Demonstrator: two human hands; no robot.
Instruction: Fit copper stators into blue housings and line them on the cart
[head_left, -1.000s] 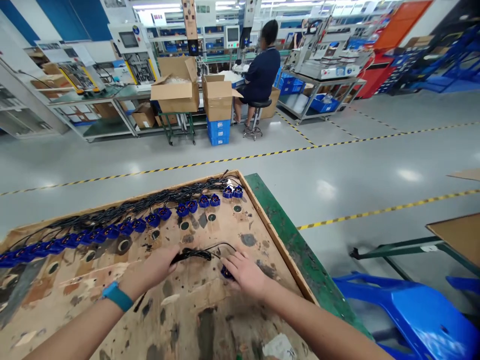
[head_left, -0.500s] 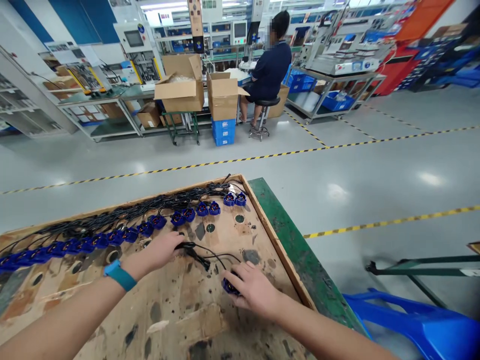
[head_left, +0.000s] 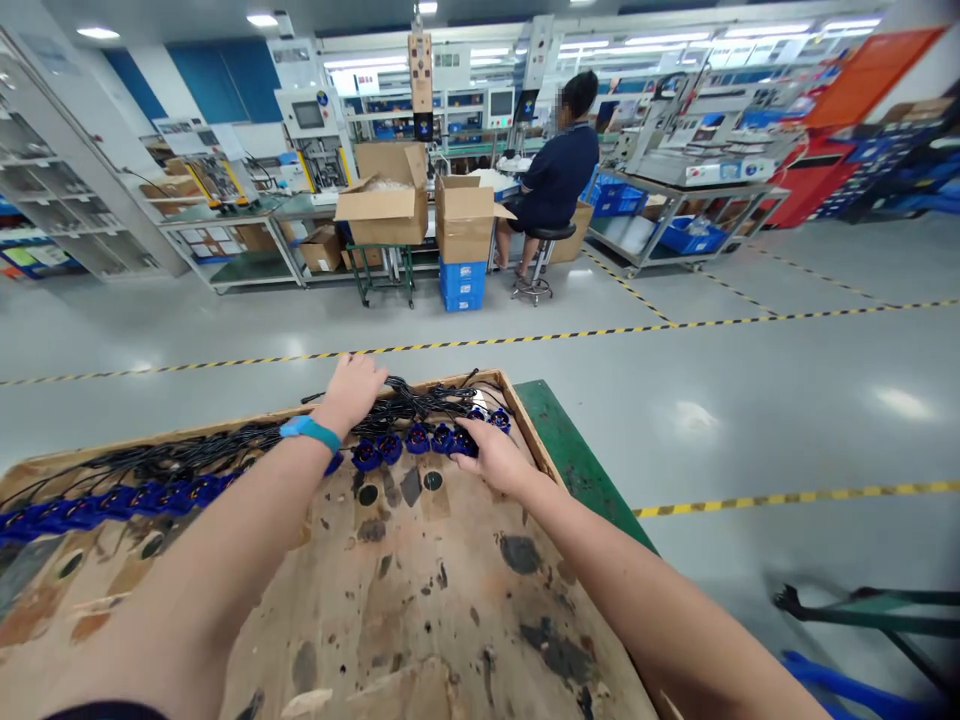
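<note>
**Blue round connector (head_left: 465, 441) held among its row, black cable bundle (head_left: 401, 388) gripped by the far rim**

The blue round connector is held by the right hand (head_left: 491, 455), which is partly closed, with the thumb on the near side and the fingers over the far side. It is placed near the far right corner of the wooden tray (head_left: 397, 600), between the connector pair (head_left: 441, 438) on its left and the two corner connectors (head_left: 499, 421). Whether the tray floor is touched by it cannot be told, since its underside is hidden.

The black cable bundle is grasped by the left hand (head_left: 352, 390), whose fingers are curled over it at the far rim; how tightly it is squeezed cannot be told. A cable end is seen poking out on the left of that hand. A teal wristband (head_left: 311, 431) is worn on the left wrist.

Along the far rim, more black cables (head_left: 187, 450) are heaped, and in front of them blue connectors (head_left: 116, 500) are lined up, partly covered by the left forearm. The tray floor is marked with dark stains and round holes. The tray is borne by a green tabletop (head_left: 574, 455). Beyond the floor tape, a co-worker (head_left: 562, 170) is seated on a black stool (head_left: 553, 232), beside cardboard boxes (head_left: 465, 225).
</note>
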